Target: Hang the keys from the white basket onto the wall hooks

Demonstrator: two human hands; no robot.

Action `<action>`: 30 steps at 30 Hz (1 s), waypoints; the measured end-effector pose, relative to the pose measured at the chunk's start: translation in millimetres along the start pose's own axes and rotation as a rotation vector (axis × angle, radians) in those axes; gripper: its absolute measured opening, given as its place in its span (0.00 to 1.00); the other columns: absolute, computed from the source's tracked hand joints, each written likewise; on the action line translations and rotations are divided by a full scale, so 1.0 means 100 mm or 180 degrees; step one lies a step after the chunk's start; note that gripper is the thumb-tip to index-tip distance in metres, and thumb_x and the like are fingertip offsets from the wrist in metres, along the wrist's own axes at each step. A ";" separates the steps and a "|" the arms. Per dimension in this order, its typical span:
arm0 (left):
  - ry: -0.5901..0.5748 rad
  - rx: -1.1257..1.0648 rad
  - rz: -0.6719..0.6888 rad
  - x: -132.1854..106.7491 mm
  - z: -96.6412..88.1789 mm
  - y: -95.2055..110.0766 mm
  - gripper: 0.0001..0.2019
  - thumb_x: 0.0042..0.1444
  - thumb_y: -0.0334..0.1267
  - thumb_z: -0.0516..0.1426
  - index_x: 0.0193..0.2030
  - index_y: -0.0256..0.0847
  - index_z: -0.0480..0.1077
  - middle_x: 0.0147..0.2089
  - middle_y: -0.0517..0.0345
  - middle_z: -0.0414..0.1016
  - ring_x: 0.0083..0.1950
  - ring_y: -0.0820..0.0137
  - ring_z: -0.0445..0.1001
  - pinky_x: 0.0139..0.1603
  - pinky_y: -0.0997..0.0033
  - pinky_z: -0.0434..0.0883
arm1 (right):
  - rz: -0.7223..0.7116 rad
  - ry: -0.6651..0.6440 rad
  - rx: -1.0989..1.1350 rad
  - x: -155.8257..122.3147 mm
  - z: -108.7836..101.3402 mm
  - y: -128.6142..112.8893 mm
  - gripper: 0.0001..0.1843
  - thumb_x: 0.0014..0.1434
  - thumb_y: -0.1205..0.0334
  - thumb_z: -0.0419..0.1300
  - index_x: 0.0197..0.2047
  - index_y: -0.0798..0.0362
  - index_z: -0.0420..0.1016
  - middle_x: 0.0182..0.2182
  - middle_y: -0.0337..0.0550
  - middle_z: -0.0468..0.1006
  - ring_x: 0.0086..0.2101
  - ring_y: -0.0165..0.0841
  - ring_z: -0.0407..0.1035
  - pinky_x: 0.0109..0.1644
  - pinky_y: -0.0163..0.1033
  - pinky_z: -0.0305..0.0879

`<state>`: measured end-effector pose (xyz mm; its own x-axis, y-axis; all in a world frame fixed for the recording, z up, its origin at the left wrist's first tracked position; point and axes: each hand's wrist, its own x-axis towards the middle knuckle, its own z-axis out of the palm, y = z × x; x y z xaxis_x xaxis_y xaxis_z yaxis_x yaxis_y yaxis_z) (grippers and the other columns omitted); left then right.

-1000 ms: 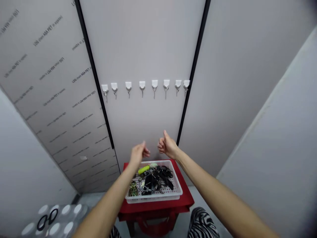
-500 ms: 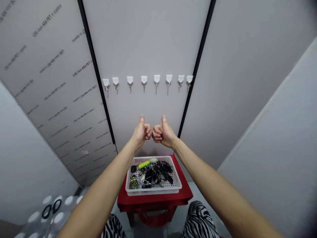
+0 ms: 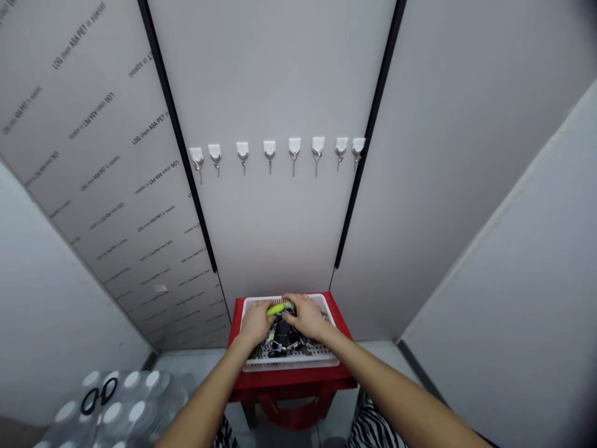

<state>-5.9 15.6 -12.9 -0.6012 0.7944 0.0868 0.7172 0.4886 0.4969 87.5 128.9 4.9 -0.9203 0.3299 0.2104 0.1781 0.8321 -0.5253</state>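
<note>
My left hand [image 3: 258,322] reaches into a white plastic basket [image 3: 298,361] from the left. Its thumb and fingers are closed around one end of a bright yellow-green stick-like piece [image 3: 276,308]. From the right, my right hand [image 3: 305,316] dips into the same basket, thumb and fingers curled around a small roundish, olive-coloured item [image 3: 290,307] whose kind is hard to make out. Below and between the hands lies a heap of black and metal pieces [image 3: 282,339], some like key rings or clips. Both hands partly hide the heap.
The basket stands on a red-covered stool [image 3: 342,373] against a grey panel. Several white adhesive hooks [image 3: 269,149] are fixed in a row on that panel. Black strips [image 3: 368,137] border it. At lower left are shrink-wrapped bottles [image 3: 125,404] with a black carrying handle [image 3: 99,396].
Both hands have come down from above the basket, where they were fists with thumbs up, and are now inside it among the pieces. The view has shifted slightly.
</note>
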 end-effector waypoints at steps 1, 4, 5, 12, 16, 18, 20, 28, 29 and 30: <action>-0.0010 0.0060 0.0028 -0.01 0.02 0.00 0.18 0.39 0.32 0.50 0.41 0.39 0.62 0.42 0.54 0.66 0.44 0.68 0.61 0.44 0.73 0.56 | 0.0055 0.0034 0.0074 -0.02 0.02 0.04 0.21 0.40 0.63 0.53 0.42 0.54 0.62 0.37 0.45 0.67 0.38 0.33 0.58 0.41 0.37 0.51; -0.0110 0.0085 0.0101 -0.02 0.01 0.02 0.20 0.39 0.28 0.49 0.43 0.39 0.61 0.44 0.53 0.64 0.44 0.68 0.61 0.44 0.73 0.56 | 0.0216 0.0088 0.0349 -0.02 0.01 0.10 0.20 0.41 0.64 0.52 0.41 0.56 0.62 0.37 0.47 0.68 0.37 0.33 0.60 0.40 0.36 0.52; -0.0111 0.0059 0.0107 -0.02 -0.01 0.03 0.19 0.39 0.27 0.48 0.42 0.40 0.62 0.43 0.53 0.65 0.43 0.69 0.62 0.43 0.73 0.56 | 0.0242 0.0077 0.0418 -0.01 0.00 0.11 0.17 0.42 0.63 0.52 0.38 0.56 0.64 0.35 0.47 0.68 0.36 0.33 0.60 0.39 0.36 0.53; 0.0443 -0.0094 0.0405 0.00 -0.40 0.11 0.13 0.43 0.30 0.46 0.36 0.39 0.65 0.35 0.55 0.67 0.39 0.70 0.62 0.40 0.72 0.58 | 0.0562 0.0110 0.1258 0.07 -0.19 0.11 0.08 0.44 0.61 0.49 0.22 0.55 0.64 0.18 0.36 0.65 0.21 0.26 0.57 0.25 0.31 0.51; 0.0744 -0.0435 0.0557 -0.02 -0.70 0.21 0.12 0.42 0.31 0.47 0.35 0.40 0.65 0.34 0.56 0.66 0.38 0.70 0.62 0.39 0.72 0.58 | 0.0482 0.0175 0.1860 0.16 -0.38 0.00 0.08 0.43 0.60 0.49 0.21 0.56 0.61 0.16 0.33 0.60 0.19 0.23 0.53 0.24 0.30 0.49; 0.0884 -0.0716 0.0510 -0.03 -0.80 0.25 0.12 0.41 0.31 0.48 0.35 0.39 0.65 0.34 0.56 0.66 0.37 0.71 0.62 0.39 0.72 0.59 | 0.0545 0.0195 0.2271 0.20 -0.43 -0.07 0.08 0.43 0.60 0.49 0.21 0.56 0.60 0.16 0.33 0.60 0.19 0.23 0.54 0.24 0.30 0.50; 0.1001 -0.1120 0.0412 -0.03 -0.88 0.27 0.11 0.41 0.32 0.49 0.34 0.39 0.65 0.34 0.57 0.67 0.36 0.72 0.63 0.38 0.73 0.60 | 0.0669 0.0189 0.2741 0.21 -0.43 -0.12 0.09 0.43 0.58 0.49 0.21 0.56 0.59 0.17 0.33 0.61 0.20 0.23 0.56 0.25 0.30 0.52; 0.1085 -0.2671 -0.0015 -0.03 -0.93 0.22 0.14 0.36 0.38 0.53 0.33 0.37 0.65 0.29 0.60 0.67 0.29 0.75 0.64 0.32 0.75 0.62 | 0.0411 -0.0293 0.3198 0.11 -0.37 -0.30 0.14 0.42 0.53 0.52 0.23 0.57 0.63 0.19 0.36 0.65 0.21 0.23 0.58 0.26 0.30 0.53; 0.1085 -0.2861 -0.0090 -0.03 -0.92 0.21 0.15 0.35 0.38 0.54 0.33 0.36 0.65 0.29 0.60 0.67 0.28 0.75 0.64 0.31 0.75 0.63 | 0.0396 -0.0304 0.3105 0.10 -0.38 -0.32 0.13 0.41 0.54 0.53 0.22 0.57 0.63 0.18 0.35 0.65 0.20 0.22 0.57 0.25 0.29 0.52; 0.1109 -0.3066 -0.0182 -0.04 -0.91 0.20 0.15 0.35 0.38 0.54 0.33 0.36 0.64 0.29 0.60 0.67 0.28 0.75 0.64 0.31 0.75 0.63 | 0.0405 -0.0319 0.3050 0.09 -0.40 -0.33 0.12 0.40 0.55 0.54 0.21 0.58 0.63 0.17 0.34 0.64 0.19 0.22 0.56 0.24 0.29 0.52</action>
<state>-20.8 -10.8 75.2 -0.8047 0.5550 0.2107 0.1891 -0.0969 0.9772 86.7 121.9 57.0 -0.9470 0.3159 0.0576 -0.0399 0.0623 -0.9973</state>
